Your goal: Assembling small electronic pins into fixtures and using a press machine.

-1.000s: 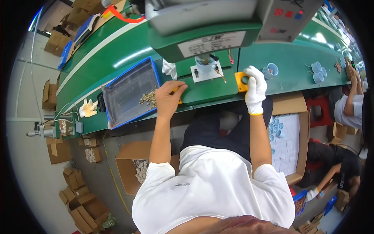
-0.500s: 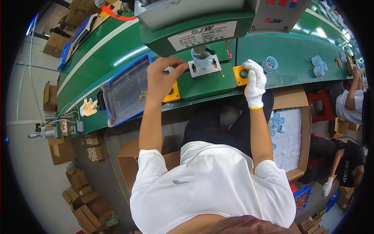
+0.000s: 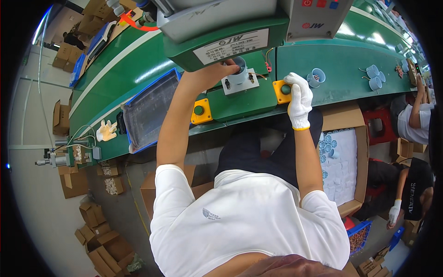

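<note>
A light-blue cup (image 3: 239,76) stands upright on the white metal plate (image 3: 240,85) of a green bench press (image 3: 230,44). My bare left hand (image 3: 208,76) reaches in from the left under the press head, its thumb and fingers closed at the cup's rim; the press head partly hides the hand. My right hand (image 3: 300,96), in a white knitted glove, rests with bent fingers on the right yellow button box (image 3: 280,97), beside its dark green button. Left of the press sits another yellow button box (image 3: 206,116) with a green button, untouched.
Left is a blue-edged grey tray (image 3: 150,115), then an off-white glove (image 3: 106,131). Right of the press stands a blue cup (image 3: 316,77) with more cups (image 3: 374,83) beyond. An open carton (image 3: 362,157) of cups sits by my right arm. Co-workers sit far right.
My left hand has moved up and right, from above the left button box to the cup. The press rod seen inside the cup is no longer visible there. My right hand stays at its box.
</note>
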`<state>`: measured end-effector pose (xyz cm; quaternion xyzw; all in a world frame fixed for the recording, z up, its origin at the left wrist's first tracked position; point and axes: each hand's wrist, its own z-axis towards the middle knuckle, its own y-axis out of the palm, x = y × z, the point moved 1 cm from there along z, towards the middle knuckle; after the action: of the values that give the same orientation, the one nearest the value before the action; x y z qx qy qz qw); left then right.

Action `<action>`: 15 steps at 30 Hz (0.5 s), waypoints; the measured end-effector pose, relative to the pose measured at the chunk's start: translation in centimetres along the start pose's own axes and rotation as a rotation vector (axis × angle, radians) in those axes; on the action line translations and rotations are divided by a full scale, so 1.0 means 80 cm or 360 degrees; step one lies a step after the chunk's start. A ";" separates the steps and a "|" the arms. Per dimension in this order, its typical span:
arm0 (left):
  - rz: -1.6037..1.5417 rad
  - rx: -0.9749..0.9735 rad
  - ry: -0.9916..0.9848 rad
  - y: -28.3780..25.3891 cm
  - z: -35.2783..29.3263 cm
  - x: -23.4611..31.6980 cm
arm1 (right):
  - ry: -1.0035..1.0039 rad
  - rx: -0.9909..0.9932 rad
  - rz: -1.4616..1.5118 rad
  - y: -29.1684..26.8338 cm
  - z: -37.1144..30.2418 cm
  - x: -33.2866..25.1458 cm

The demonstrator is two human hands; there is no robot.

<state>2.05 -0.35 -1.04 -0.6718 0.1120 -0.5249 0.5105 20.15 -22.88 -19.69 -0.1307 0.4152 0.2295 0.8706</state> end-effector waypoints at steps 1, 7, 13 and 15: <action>0.0012 -0.0034 0.0001 0.001 0.002 -0.001 | -0.0005 0.0004 0.0014 -0.001 0.001 0.001; 0.0018 -0.0146 0.0100 -0.006 0.006 -0.012 | -0.0015 0.0000 0.0007 0.006 -0.001 -0.005; -0.0378 0.0586 0.0153 0.048 -0.097 -0.095 | -0.0399 0.0015 -0.0314 -0.018 0.007 -0.022; 0.0035 0.0839 0.0245 0.083 -0.153 -0.128 | -0.0511 0.0020 -0.0329 -0.010 0.004 -0.019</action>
<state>-9.76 -3.30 -13.31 -0.4727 0.0174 -0.5798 0.6634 19.91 -23.86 -18.33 -0.1289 0.2567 0.1540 0.9454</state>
